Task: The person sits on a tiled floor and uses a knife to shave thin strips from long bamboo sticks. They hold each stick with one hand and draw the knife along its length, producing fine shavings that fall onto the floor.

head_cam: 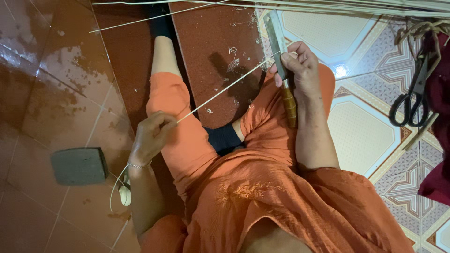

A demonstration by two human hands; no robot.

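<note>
You sit on the floor with a long thin strip of pale cane stretched across your lap. Your left hand pinches the near end of the strip tight, just above your knee. Your right hand is wrapped around a big knife, close to where the blade meets the brown handle. The far end of the strip sits right at that hand, touching the blade.

This looks like the shaving step: you pull the strip along the knife edge to make it thin and smooth. Little curls lie on the red mat between your legs.

For the next move, I think you need to keep the blade steady and flat on the strip. Pull slowly with your left hand so the strip does not snap. Keep your right thumb away from the sharp edge.

More long strips lie at the top. Black scissors rest well apart on the tiles to your right. A grey block sits by your left arm.
</note>
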